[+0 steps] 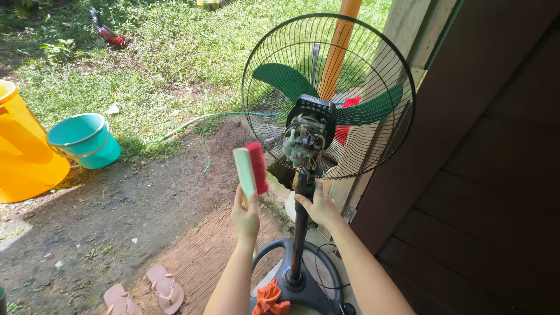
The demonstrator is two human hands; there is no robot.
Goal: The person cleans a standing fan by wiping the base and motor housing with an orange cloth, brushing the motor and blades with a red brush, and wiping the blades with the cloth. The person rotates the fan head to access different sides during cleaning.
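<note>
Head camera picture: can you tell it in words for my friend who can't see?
A person's left hand holds up a scrub brush with red bristles, while the right hand grips the pole of a standing fan with green blades and an uncovered motor. Outdoors, a teal bucket stands nearby.

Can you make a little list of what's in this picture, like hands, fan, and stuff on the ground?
left hand: holds a scrub brush with red bristles, upright
right hand: grips the fan pole
fan: green blades, wire cage, motor uncovered
base: orange cloth lies on it
ground: teal bucket, yellow tub, sandals, hose
grass: a chicken
</note>
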